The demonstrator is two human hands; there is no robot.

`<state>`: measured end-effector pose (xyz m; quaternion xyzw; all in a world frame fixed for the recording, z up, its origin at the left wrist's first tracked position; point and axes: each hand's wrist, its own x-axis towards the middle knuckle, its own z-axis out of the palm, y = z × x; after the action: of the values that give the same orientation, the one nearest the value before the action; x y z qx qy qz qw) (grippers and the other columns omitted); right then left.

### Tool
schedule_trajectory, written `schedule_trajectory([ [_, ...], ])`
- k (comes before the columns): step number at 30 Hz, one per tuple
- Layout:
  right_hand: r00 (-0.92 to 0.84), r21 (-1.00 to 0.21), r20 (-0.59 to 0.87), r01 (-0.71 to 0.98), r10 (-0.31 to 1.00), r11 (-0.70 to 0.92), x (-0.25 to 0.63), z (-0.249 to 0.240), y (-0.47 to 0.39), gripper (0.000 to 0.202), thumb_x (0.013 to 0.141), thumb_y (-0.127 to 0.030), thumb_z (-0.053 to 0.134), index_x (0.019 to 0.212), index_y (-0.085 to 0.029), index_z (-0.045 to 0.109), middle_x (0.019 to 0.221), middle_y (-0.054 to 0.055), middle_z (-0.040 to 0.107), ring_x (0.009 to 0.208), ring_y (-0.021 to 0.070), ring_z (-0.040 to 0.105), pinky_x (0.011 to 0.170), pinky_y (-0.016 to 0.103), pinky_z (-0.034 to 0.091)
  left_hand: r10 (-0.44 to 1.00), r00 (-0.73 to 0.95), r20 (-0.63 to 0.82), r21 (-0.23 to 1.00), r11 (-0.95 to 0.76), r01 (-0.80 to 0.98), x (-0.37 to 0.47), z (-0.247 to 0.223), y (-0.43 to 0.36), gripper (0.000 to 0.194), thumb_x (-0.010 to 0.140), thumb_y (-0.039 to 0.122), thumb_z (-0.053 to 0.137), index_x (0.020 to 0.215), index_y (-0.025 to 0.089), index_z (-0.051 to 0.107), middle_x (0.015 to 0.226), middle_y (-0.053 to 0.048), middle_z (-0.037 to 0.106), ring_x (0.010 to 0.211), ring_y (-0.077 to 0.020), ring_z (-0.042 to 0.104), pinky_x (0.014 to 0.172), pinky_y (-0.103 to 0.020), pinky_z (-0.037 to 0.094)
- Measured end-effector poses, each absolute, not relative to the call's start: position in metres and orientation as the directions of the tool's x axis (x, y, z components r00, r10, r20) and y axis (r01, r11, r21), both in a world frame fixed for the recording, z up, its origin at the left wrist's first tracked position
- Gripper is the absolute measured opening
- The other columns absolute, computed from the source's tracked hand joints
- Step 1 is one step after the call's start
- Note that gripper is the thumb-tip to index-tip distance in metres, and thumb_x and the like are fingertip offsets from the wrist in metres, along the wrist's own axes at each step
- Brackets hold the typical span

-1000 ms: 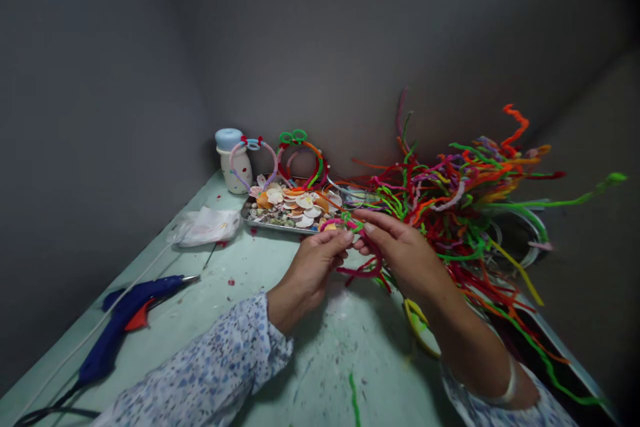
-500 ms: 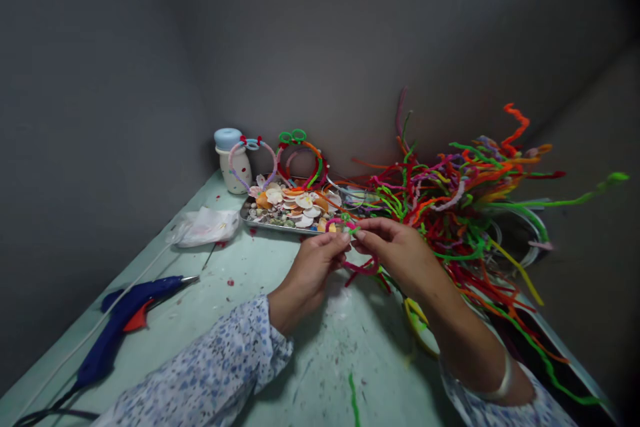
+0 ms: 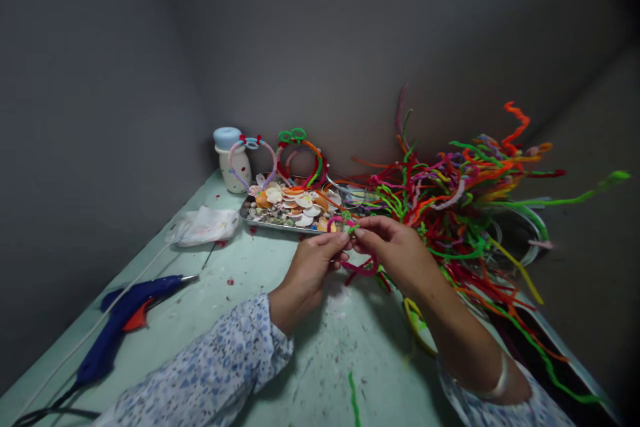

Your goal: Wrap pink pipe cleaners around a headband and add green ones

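Observation:
A pink pipe-cleaner loop (image 3: 367, 268) with a small green twisted piece (image 3: 349, 218) at its top is held between both hands, just in front of the shell tray. My left hand (image 3: 314, 265) pinches it from the left, thumb and fingertips pressed together. From the right, my right hand (image 3: 393, 247) grips the green piece between thumb and forefinger. The fingertips of the two hands nearly meet. Part of the loop is hidden behind the fingers.
Shells fill a metal tray (image 3: 280, 227); wrapped headbands (image 3: 276, 163) stand behind. A white jar (image 3: 235, 170), plastic bag (image 3: 207, 225) and blue glue gun (image 3: 117, 323) are at left. Tangled pipe cleaners (image 3: 450, 193) spread at right; a green strip (image 3: 354, 400) lies in front.
Both hands have shifted only slightly, still holding the pink loop and green piece. The fingertips have moved a little at the green piece.

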<state>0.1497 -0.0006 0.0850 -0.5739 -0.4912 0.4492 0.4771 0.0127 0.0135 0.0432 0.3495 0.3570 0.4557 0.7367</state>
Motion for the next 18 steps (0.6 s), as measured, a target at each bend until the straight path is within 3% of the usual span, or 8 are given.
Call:
schedule_trajectory([
  [5,0.092,-0.990,-0.028,0.134,0.995,-0.040,0.1491,0.0840,-0.0003,0.016,0.070,-0.027,0.067,0.081,-0.019,0.059,0.069,0.000,0.067,0.064,0.0135,0.065,0.065,0.026,0.053,0.929,0.314,-0.198,0.873,0.313,-0.373,0.0133,0.0412,0.0143,0.025,0.074,0.033,0.070,0.084,0.011,0.071,0.081,-0.006,0.064,0.059,-0.0058,0.051,0.051,-0.017,0.034],
  [11,0.083,-0.989,0.021,0.150,0.996,0.009,0.1519,0.0773,0.0031,0.026,0.070,-0.030,0.067,0.092,-0.019,0.060,0.073,-0.001,0.065,0.063,0.0131,0.063,0.064,0.028,0.053,0.970,0.234,-0.069,0.980,0.110,-0.166,0.0111,0.0434,0.0143,0.027,0.077,0.038,0.065,0.082,0.011,0.070,0.066,-0.003,0.061,0.056,-0.0094,0.050,0.051,-0.020,0.035],
  [18,0.033,-0.957,0.087,0.281,0.996,0.074,0.1541,0.0810,0.0016,0.024,0.074,-0.035,0.064,0.093,-0.019,0.067,0.087,0.004,0.071,0.080,0.0172,0.065,0.074,0.030,0.050,0.978,0.207,-0.029,0.996,0.047,-0.079,0.0113,0.0461,0.0140,0.024,0.075,0.035,0.066,0.080,0.012,0.069,0.059,0.001,0.056,0.053,-0.0091,0.045,0.051,-0.022,0.034],
])
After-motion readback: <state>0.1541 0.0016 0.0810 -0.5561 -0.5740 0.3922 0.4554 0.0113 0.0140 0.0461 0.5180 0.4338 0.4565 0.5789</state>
